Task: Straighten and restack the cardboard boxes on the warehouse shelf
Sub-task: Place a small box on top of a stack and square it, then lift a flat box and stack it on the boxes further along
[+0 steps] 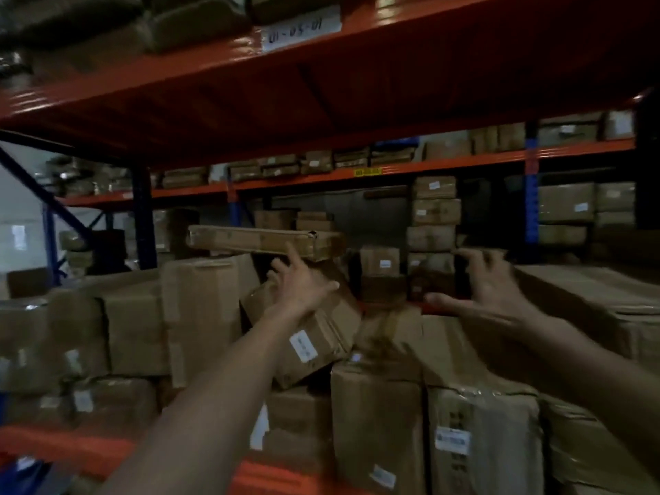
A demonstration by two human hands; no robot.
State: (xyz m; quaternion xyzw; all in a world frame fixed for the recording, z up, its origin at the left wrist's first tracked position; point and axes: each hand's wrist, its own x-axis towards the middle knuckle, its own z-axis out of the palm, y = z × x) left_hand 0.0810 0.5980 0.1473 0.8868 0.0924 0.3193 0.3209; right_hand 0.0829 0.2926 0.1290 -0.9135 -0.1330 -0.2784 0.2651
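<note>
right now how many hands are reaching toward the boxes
2. The left hand is at centre, open, fingertips near the long flat box above the tilted box. The right hand is open further right, holding nothing.

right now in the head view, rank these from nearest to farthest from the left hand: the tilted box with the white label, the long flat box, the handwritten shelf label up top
1. Long flat box, just above the left hand, at its fingers.
2. Tilted box, just below; too close to call against the first.
3. Handwritten shelf label, far above on the orange beam.
</note>
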